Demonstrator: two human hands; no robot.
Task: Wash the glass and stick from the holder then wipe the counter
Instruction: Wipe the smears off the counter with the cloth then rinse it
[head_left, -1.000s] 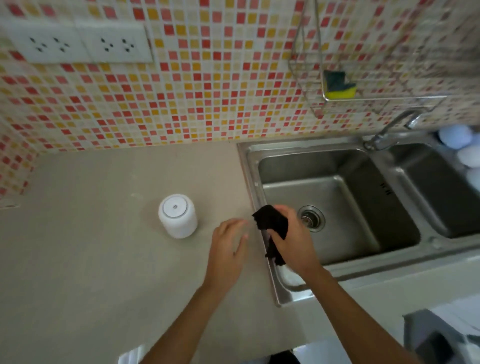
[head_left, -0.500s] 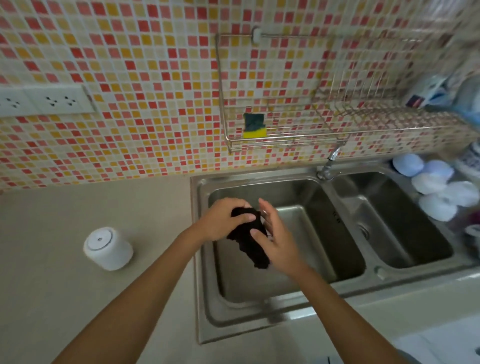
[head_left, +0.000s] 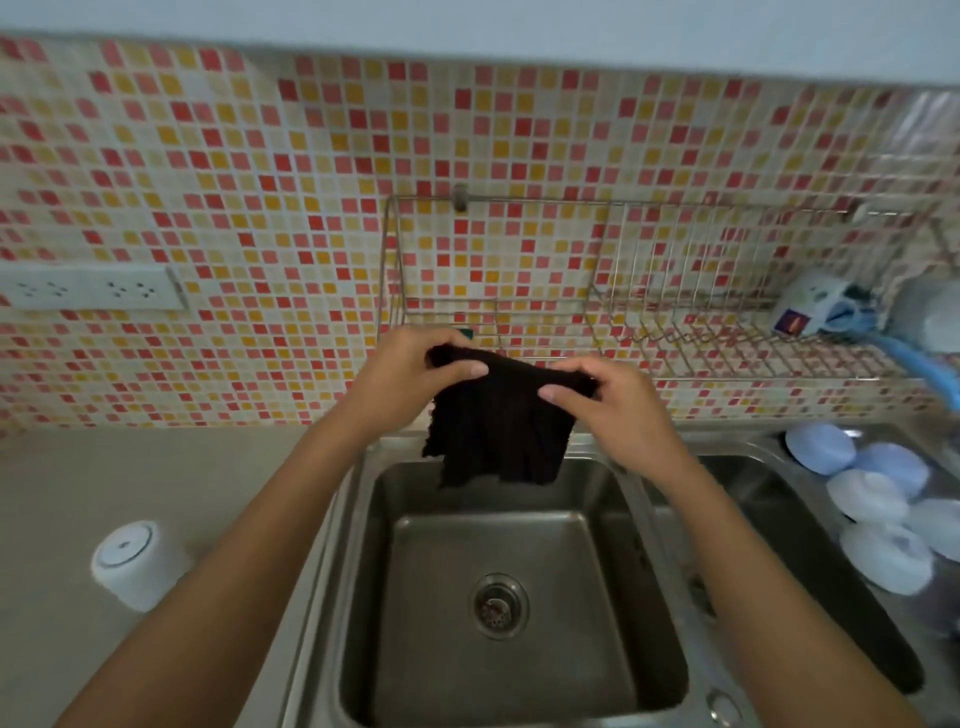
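Note:
A black cloth (head_left: 498, 431) hangs spread out above the back edge of the left sink basin (head_left: 519, 597). My left hand (head_left: 410, 374) pinches its upper left corner and my right hand (head_left: 613, 405) pinches its upper right corner. Both hands are raised just in front of the wire wall rack (head_left: 675, 332). A green sponge on the rack is almost wholly hidden behind my left hand. The beige counter (head_left: 156, 488) lies to the left of the sink. No glass or stick can be made out with certainty.
A white cylindrical container (head_left: 137, 564) stands on the counter at the left. A mug (head_left: 813, 306) and blue items sit at the rack's right end. Several pale blue and white lids (head_left: 872, 499) lie by the right basin (head_left: 810, 545). Wall sockets (head_left: 88, 288) are at the left.
The cloth, first bunched in my right hand by the sink edge, was taken by both hands, lifted toward the rack and spread out. The view tilted upward.

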